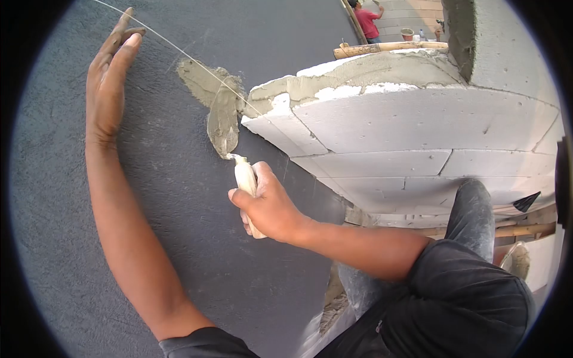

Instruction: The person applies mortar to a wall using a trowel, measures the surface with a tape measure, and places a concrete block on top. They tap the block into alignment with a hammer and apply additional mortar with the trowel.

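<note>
Two hands (109,83) (268,206), one trowel (243,175), one string (170,43)

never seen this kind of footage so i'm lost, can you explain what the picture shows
There is no machine here: someone works with two bare hands. The single picture comes from a camera on that person's head, looking forward and down. The right hand grips a trowel by its pale handle; the blade is at a patch of grey mortar on the dark wall. The open left hand is raised beside a thin string. To the right, more mortar covers the top of a white block wall.
</note>
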Action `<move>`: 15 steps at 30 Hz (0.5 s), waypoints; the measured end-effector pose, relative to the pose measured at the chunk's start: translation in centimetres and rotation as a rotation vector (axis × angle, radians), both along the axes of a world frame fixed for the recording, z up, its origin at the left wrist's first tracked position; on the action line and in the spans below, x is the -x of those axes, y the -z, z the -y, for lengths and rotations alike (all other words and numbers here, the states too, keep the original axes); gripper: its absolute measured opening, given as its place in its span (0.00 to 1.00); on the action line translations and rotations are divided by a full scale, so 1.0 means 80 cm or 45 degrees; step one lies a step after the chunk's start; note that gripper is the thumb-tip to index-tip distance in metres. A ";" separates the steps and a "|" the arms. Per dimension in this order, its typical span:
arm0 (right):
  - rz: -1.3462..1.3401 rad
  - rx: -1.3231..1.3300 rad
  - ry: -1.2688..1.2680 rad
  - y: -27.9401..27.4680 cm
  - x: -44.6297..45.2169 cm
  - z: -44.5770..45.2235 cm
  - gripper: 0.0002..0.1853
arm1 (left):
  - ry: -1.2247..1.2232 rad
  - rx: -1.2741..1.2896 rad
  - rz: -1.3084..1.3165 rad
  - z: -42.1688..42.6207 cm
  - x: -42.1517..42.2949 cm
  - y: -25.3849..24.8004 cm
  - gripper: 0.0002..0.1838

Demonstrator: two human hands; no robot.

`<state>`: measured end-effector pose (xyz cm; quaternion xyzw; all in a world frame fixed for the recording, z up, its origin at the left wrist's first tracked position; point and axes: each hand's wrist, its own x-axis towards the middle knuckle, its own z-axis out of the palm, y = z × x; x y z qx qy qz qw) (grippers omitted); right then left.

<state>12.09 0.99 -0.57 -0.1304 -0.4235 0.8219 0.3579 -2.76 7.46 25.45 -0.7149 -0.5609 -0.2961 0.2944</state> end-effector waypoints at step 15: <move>-0.331 0.151 -0.189 -0.087 -0.005 -0.024 0.16 | -0.007 0.046 -0.029 -0.003 0.007 -0.012 0.43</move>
